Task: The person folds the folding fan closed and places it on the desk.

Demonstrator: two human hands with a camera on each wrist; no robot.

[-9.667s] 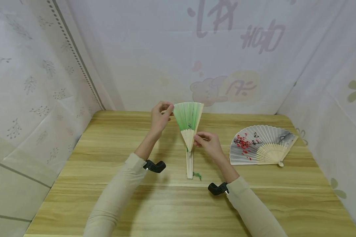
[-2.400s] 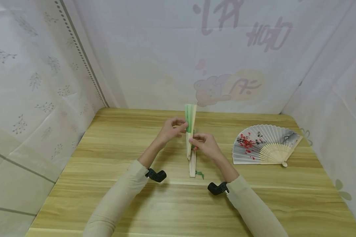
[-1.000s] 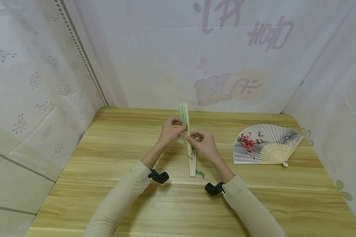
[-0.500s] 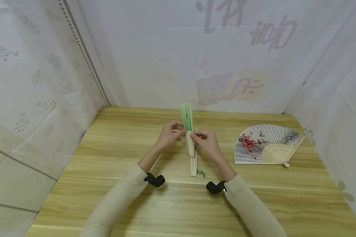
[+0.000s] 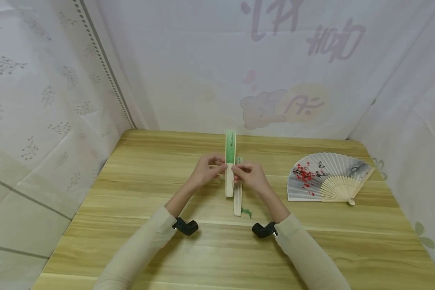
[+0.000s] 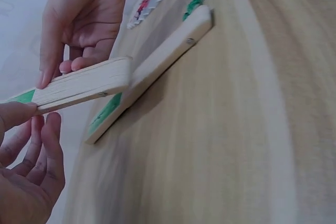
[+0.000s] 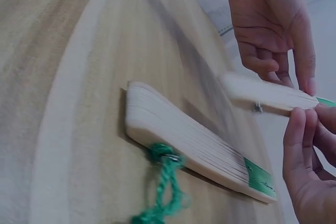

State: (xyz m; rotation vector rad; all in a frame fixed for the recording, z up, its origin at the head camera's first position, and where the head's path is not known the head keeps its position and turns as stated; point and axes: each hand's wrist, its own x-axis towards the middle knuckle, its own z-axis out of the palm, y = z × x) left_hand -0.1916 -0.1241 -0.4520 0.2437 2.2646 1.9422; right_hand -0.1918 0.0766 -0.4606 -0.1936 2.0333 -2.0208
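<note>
In the centre of the head view, you are holding a folded green paper folding fan [image 5: 230, 147] above the table, your left hand [image 5: 205, 170] and right hand [image 5: 253, 177] both pinching its ribs between thumb and fingers. Just right of it, a second folded green fan [image 5: 237, 201] is lying on the table, its green tassel [image 5: 246, 212] trailing to the right. At the frame's right, a spread grey fan with red blossoms [image 5: 322, 179] is resting on the wood-grain tabletop [image 5: 210, 257]. Beyond, a pale backdrop sheet [image 5: 181, 72] is hanging, showing a bear print [image 5: 259, 110]; sprig-patterned fabric [image 5: 58, 133] is covering the left side. Faint purplish lettering [image 5: 336, 40] is showing at upper right, but you cannot read it surely.
</note>
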